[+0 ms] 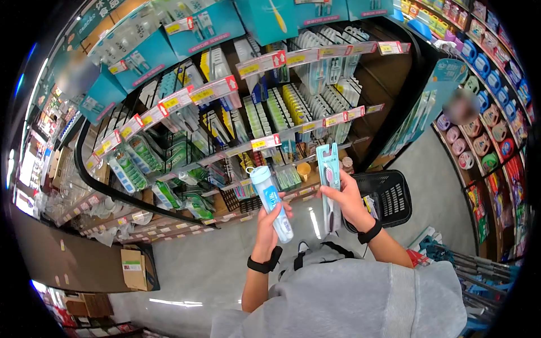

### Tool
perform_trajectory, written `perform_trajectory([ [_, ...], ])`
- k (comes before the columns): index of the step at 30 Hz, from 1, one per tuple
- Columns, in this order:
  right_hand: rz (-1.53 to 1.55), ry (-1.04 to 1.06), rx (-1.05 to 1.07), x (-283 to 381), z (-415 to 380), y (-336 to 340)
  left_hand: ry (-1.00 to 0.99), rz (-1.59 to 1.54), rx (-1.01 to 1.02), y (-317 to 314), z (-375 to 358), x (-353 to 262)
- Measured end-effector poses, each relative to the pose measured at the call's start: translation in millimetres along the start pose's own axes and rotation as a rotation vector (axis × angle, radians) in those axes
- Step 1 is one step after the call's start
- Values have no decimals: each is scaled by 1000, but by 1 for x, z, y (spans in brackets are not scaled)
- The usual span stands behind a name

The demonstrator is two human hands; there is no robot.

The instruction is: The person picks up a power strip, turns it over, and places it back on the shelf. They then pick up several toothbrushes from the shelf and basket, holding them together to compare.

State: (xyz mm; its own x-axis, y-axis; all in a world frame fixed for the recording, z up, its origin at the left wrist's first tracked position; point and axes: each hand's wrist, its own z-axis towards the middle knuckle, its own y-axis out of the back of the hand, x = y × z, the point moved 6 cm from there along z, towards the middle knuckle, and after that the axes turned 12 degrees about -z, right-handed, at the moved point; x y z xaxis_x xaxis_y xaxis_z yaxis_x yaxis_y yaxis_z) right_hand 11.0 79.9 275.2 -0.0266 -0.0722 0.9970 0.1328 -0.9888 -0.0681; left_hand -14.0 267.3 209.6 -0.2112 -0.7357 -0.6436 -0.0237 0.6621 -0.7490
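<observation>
My left hand [273, 217] is closed around a light blue toothbrush travel case [265, 194], a tube with a loop at its top and white lettering on its side. It tilts slightly, top end toward the shelves. In my right hand [348, 198] is a packaged toothbrush [328, 169] on a teal and clear blister card, held nearly upright with the thumb across its front. The two items are side by side, apart from each other, in front of the shelf rack [236, 151]. Each wrist wears a black band.
Toothbrush packs [259, 117] fill the rack, with price tags along its edges. A black shopping basket [394, 197] with something inside is on the floor beside my right hand. Detergent shelves [484, 124] stand at right. A cardboard box [135, 267] sits at lower left.
</observation>
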Motion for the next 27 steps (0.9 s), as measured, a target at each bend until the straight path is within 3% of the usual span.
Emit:
perform_trajectory([
  [16, 10, -116, 17, -27, -11, -5, -89, -241, 5, 72, -50, -25],
  [27, 78, -226, 143, -51, -7, -33, -182, -251, -231, 116, -98, -35],
])
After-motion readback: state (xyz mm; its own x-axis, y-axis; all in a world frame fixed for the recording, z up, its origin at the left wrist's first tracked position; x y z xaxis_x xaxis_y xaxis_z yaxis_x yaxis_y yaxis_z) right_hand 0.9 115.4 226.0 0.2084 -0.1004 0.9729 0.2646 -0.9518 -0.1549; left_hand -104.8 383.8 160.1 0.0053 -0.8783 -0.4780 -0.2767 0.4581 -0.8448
